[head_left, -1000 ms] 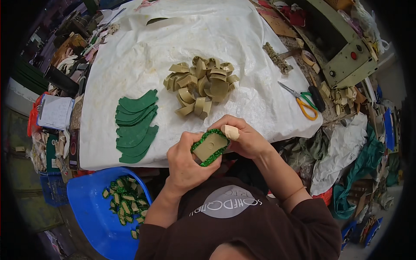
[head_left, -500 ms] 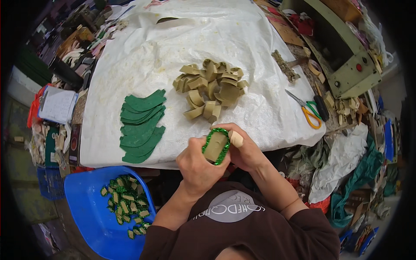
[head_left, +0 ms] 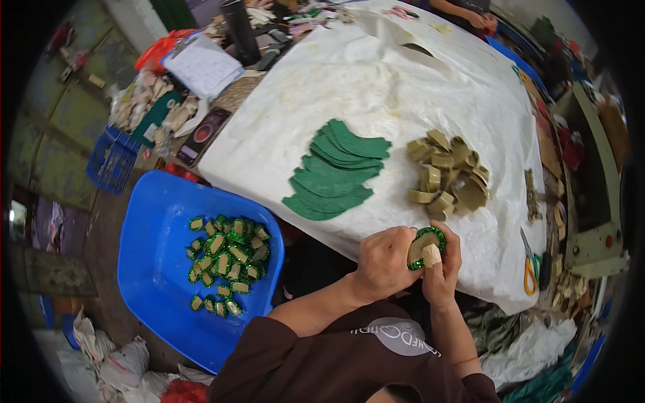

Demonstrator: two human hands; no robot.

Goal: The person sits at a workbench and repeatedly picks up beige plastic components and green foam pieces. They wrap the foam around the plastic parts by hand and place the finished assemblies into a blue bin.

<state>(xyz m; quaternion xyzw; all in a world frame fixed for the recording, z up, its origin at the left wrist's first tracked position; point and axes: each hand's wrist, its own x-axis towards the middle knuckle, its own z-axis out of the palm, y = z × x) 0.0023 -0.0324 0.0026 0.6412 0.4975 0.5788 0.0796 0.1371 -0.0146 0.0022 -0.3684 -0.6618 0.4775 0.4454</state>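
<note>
Between my two hands is a small tan piece (head_left: 416, 253) edged with shiny green tinsel. My left hand (head_left: 384, 263) is closed on its left side, its fingers curled. My right hand (head_left: 443, 272) grips the other side, and its thumb, wrapped in a pale covering, lies over the tan face. Just beyond my hands sits a pile of curved tan pieces (head_left: 440, 161) on the white sheet. Left of that pile, green curved cutouts (head_left: 336, 174) overlap in a fanned stack. Several tinsel-edged tan pieces (head_left: 223, 260) lie inside a blue tub (head_left: 158, 295) at my left.
Orange-handled scissors (head_left: 530, 269) lie at the right of the white-covered table (head_left: 269, 148). A green-grey machine (head_left: 591, 201) stands beyond them. At the back left are a clipboard with paper (head_left: 203, 66) and a black cylinder (head_left: 239, 30). Another person's hand (head_left: 476, 20) shows at the far edge.
The view has swung left, so the tub shows more fully and the table items sit further right. The tinsel-edged piece has tilted in my hands, and my right thumb now covers part of its face.
</note>
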